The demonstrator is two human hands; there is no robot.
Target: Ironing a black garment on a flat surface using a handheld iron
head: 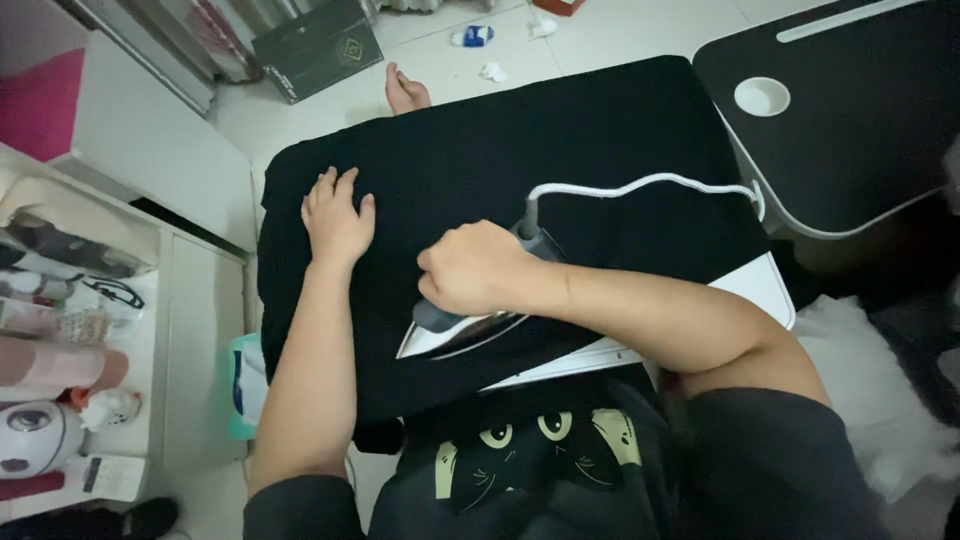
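Note:
A black garment (pixel 560 140) lies spread over an ironing surface whose white edge (pixel 760 280) shows at the right. My right hand (pixel 472 266) grips the handle of a white and grey iron (pixel 455 335) that rests on the cloth near its front edge. The iron's white cord (pixel 640 184) curves off to the right. My left hand (pixel 335 215) lies flat on the cloth to the left of the iron, fingers spread and pointing away from me.
A black table with a white round recess (pixel 762 96) stands at the right. White cabinets (pixel 150 150) and a shelf of small items (pixel 60 330) are on the left. A dark box (pixel 318 45) and scraps lie on the tiled floor beyond. My bare foot (pixel 405 90) shows past the cloth.

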